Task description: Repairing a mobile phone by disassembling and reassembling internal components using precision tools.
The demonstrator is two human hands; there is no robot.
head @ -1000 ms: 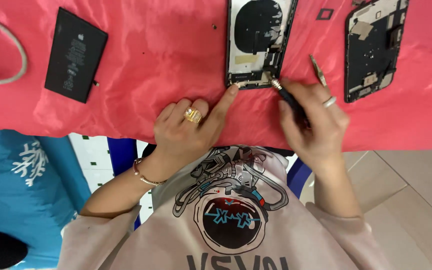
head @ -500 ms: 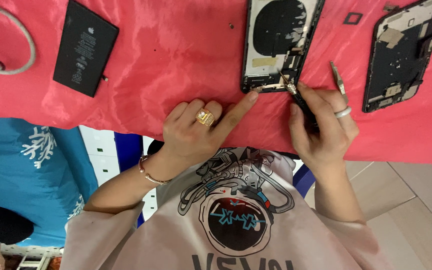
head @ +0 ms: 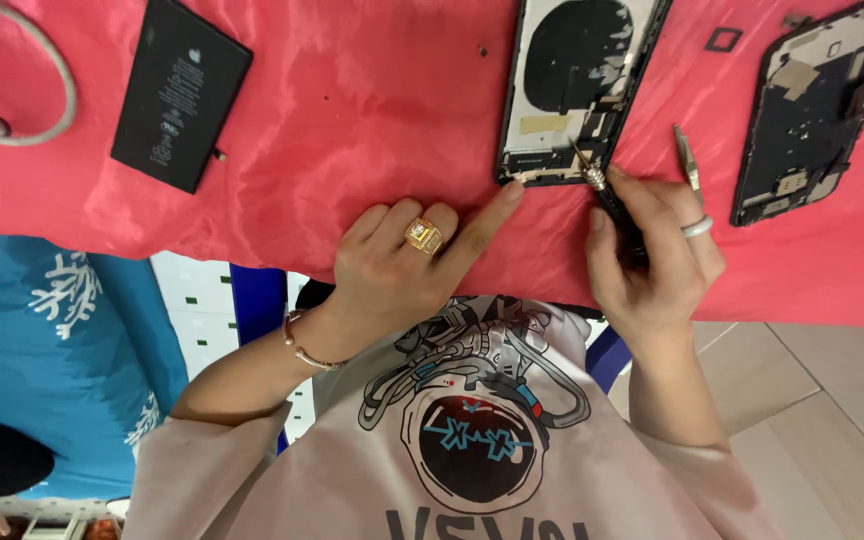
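An opened phone housing (head: 577,90) lies on the red cloth (head: 352,120), its inner parts showing. My left hand (head: 407,265), wearing a gold ring, rests on the cloth with the index finger stretched out to the housing's near-left corner. My right hand (head: 652,255) grips a thin black screwdriver (head: 607,195), whose metal tip sits on the lower edge of the housing. A silver ring is on that hand.
A black phone battery (head: 180,92) lies at the left of the cloth, a grey cable loop (head: 12,80) beyond it. A second opened phone part (head: 812,110) lies at the right, tweezers (head: 688,158) beside it, and a small black square frame (head: 724,39).
The view has shifted, so everything sits further right and lower in frame. Both hands keep their hold at the housing's lower edge; the screwdriver tip has moved slightly into the housing.
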